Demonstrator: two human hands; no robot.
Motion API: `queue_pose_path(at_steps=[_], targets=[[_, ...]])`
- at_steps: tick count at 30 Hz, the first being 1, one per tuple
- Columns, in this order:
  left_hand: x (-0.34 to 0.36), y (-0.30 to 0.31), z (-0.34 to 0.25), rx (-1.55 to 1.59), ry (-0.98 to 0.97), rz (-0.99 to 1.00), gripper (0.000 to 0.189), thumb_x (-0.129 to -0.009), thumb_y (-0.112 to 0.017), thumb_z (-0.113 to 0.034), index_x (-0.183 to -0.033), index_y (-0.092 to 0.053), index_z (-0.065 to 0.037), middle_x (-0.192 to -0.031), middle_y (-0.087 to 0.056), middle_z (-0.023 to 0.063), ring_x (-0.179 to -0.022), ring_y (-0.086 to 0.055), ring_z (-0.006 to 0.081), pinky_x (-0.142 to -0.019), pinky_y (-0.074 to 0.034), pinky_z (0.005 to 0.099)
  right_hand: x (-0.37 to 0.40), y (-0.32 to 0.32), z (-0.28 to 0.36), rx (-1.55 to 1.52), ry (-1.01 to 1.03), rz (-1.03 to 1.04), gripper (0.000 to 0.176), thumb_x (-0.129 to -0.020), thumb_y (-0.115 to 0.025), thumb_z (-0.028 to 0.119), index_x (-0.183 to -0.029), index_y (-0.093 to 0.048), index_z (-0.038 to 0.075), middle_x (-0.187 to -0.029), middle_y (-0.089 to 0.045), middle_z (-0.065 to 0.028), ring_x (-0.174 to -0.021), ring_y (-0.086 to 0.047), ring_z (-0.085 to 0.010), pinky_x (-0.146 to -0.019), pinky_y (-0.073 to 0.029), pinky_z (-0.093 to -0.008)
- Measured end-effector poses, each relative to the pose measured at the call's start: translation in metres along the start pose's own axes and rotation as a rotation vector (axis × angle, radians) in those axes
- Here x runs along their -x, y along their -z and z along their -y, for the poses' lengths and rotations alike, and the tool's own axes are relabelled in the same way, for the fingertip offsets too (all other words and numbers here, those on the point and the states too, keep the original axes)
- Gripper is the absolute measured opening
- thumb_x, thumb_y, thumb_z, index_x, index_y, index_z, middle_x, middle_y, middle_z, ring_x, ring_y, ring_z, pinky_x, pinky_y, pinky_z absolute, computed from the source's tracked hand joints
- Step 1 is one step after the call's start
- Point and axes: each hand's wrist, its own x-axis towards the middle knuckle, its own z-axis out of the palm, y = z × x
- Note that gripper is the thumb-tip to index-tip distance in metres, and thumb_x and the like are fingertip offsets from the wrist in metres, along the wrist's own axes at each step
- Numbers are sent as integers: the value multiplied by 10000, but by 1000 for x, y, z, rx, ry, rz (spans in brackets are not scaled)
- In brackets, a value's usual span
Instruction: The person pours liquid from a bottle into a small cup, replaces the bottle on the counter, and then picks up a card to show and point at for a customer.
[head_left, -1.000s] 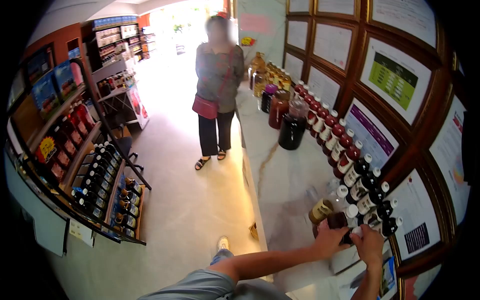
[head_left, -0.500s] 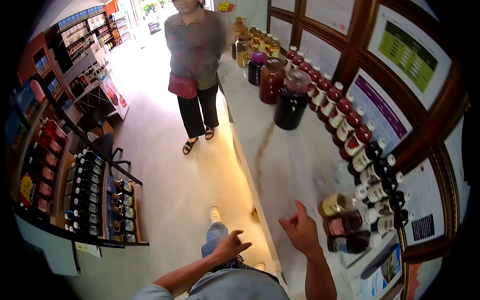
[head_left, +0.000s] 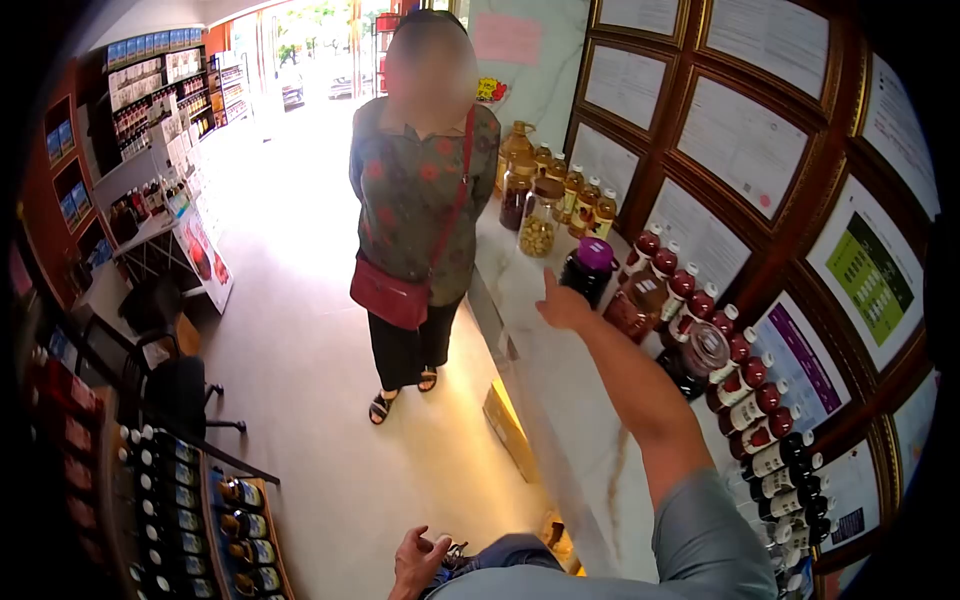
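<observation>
Your white marble counter [head_left: 575, 430] runs along the right-hand wall. At its far end stand yellow oil bottles [head_left: 580, 195] and a glass jar of pale round pieces [head_left: 538, 228]. Nearer you sit a purple-lidded jar [head_left: 590, 268], a reddish jar [head_left: 638, 305] and a dark clear-lidded jar [head_left: 700, 352]. Red-capped bottles [head_left: 690, 290] line the wall, then white-capped bottles [head_left: 790, 470].

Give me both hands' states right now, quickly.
Left hand: low, loosely curled, apparently empty.
Right hand: empty, index finger pointing up, beside the purple-lid jar.
</observation>
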Motion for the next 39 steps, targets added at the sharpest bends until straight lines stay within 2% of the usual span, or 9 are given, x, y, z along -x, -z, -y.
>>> queue_pose_path(at_steps=[7,10,12,14,16,26,34,36,39], targets=[[-114,36,5,-151,4,-146,619,-790,-762,-400,-1217,-579,9,-865,-635,146,-825,-620,257,-728,-511,370,-225,-17,-16,118,-47,-304,719,-890,-567,241,-1441,-209,-50,-1091,-612,-325,-1117,-563,-425,-958,-435,-446],[-169,31,3,-95,53,-143,632,-789,-767,-405,-1229,-574,5,-864,-631,144,-769,-621,224,-696,-516,350,-319,-45,-32,-204,-51,-397,546,-895,-529,215,-1353,-358,-28,-1131,-601,-312,-1179,-536,-389,-989,-407,-443],[-208,28,-7,-63,59,-142,627,-792,-777,-381,-1236,-567,8,-858,-630,121,-706,-598,176,-646,-512,318,-445,-108,-82,-202,-64,-208,506,-886,-481,188,-1338,-389,-19,-1187,-575,-313,-1229,-500,-384,-1029,-374,-428],[-265,21,6,5,118,-168,614,-798,-780,-356,-1235,-565,17,-839,-621,96,-695,-578,150,-624,-499,294,-479,-113,-62,-473,-108,-324,806,-800,-467,78,-1504,-78,13,-1172,-583,-330,-1105,-572,-441,-958,-430,-456],[-302,20,-29,94,117,-195,582,-815,-774,-318,-1225,-559,34,-800,-599,53,-683,-548,112,-590,-472,252,-481,-88,-31,-477,-197,-278,697,-862,-440,148,-1492,-173,15,-1174,-583,-325,-1157,-544,-407,-1005,-386,-431],[-423,29,-98,-92,195,-157,543,-825,-759,-276,-1204,-552,53,-746,-610,53,-645,-546,112,-559,-462,267,-632,-100,-19,-397,-409,25,958,-862,-507,150,-1470,230,78,-1124,-638,-230,-980,-649,-342,-864,-502,-433],[-458,31,-157,-119,272,-155,527,-835,-726,-269,-1192,-550,77,-738,-618,97,-653,-534,156,-583,-459,310,-708,-108,-44,-274,-464,9,886,-871,-486,151,-1498,132,50,-1263,-566,-245,-1079,-620,-325,-910,-492,-419],[-466,33,-151,-117,271,-148,532,-833,-722,-283,-1190,-553,74,-721,-619,107,-632,-530,159,-572,-455,315,-717,-107,-45,-214,-470,-95,853,-889,-472,144,-1502,114,57,-1348,-493,-249,-1173,-560,-330,-983,-448,-420],[-475,33,-154,-161,279,-141,539,-836,-717,-293,-1194,-551,74,-707,-615,101,-622,-528,162,-567,-454,317,-764,-153,-73,-26,-450,-659,672,-942,-416,135,-1507,-58,66,-1410,-449,-213,-1282,-467,-317,-1053,-398,-408]])
